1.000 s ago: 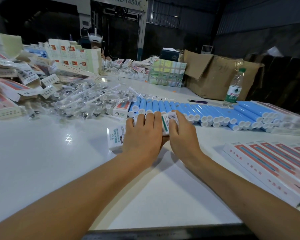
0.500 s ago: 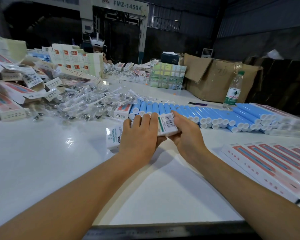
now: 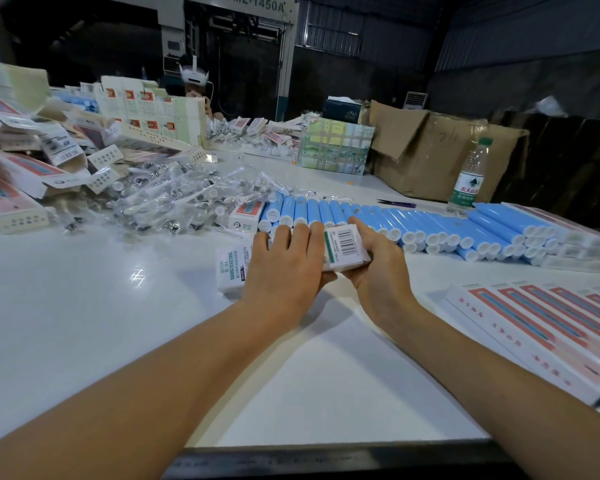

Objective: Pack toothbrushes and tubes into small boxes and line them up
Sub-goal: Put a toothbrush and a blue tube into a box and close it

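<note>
While both hands are on the small box (image 3: pixel 343 249), I judge this one nearly packed but not yet lined up. My left hand (image 3: pixel 284 268) lies over its left part with the fingers fairly straight, pressing it; my right hand (image 3: pixel 374 268) curls round its barcode end, lifting that end just off the white surface (image 3: pixel 84 306). A row of finished boxes (image 3: pixel 548 327) lies to my right, so some are done. Plenty is left: the blue tubes (image 3: pixel 430 225) sit in a long row just beyond my hands, the bagged toothbrushes (image 3: pixel 174 202) are heaped to the left, and empty cartons (image 3: pixel 25 174) are piled beside them.
</note>
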A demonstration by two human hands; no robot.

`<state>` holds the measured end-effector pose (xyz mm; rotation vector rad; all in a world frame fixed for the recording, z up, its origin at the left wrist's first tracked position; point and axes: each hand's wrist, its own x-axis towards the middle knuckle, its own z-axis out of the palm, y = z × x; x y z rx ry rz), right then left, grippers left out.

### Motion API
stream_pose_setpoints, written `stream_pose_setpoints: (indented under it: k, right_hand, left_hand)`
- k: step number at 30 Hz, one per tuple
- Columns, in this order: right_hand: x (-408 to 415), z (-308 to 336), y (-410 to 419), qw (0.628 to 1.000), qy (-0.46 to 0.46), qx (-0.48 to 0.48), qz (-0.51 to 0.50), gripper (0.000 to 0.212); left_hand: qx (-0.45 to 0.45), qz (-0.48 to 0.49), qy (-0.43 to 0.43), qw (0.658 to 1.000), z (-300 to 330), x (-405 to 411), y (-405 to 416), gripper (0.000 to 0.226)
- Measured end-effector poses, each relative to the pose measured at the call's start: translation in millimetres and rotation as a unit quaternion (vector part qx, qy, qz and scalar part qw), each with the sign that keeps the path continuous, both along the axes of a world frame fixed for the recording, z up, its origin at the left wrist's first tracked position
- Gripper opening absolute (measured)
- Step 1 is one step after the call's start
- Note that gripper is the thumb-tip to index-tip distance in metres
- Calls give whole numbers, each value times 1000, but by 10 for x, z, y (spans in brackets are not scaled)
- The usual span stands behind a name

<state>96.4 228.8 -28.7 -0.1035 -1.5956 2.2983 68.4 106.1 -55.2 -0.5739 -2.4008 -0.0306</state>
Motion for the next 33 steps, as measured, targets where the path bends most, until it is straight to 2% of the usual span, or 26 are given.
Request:
stream_pose_setpoints:
  k: [2, 6, 8, 12, 14, 18, 20, 23, 26, 28, 33]
  right_hand:
    - [-2, -35, -16, 1000, 2, 13, 10, 39]
    - [-8, -81, -8, 974, -8, 226, -19, 48]
    - [4, -83, -4, 959, 2, 281, -41, 45]
    - [22, -84, 35, 944, 21, 298, -137, 3]
    - [5, -109, 60, 928, 32, 330, -171, 17]
    - [19, -148, -20, 870, 83, 438, -208, 33]
    - [41, -161, -38, 856, 104, 461, -212, 38]
    - [56, -155, -13, 870, 104, 437, -203, 32]
    - [38, -99, 4, 923, 76, 340, -162, 17]
    - [16, -70, 4, 944, 54, 294, -142, 16]
    - [-7, -108, 3, 948, 16, 303, -100, 13]
  left_hand:
    - [-5, 5, 2, 1000, 1, -1, -1, 75]
    - [7, 5, -5, 1000, -14, -15, -23, 72]
    - [27, 9, -8, 1000, -14, -34, -33, 70]
    - [57, 32, -19, 998, 5, -82, -34, 70]
    - [53, 38, -17, 998, -4, -84, -25, 71]
    - [36, 42, 9, 998, -18, -79, -39, 71]
    - [30, 43, 19, 998, -25, -60, -53, 70]
    - [32, 42, 24, 998, -6, -43, -75, 70]
    - [48, 34, 9, 998, 21, -52, -52, 70]
    - [38, 24, 5, 999, 17, -53, -23, 71]
    - [1, 44, -10, 999, -20, -64, -67, 72]
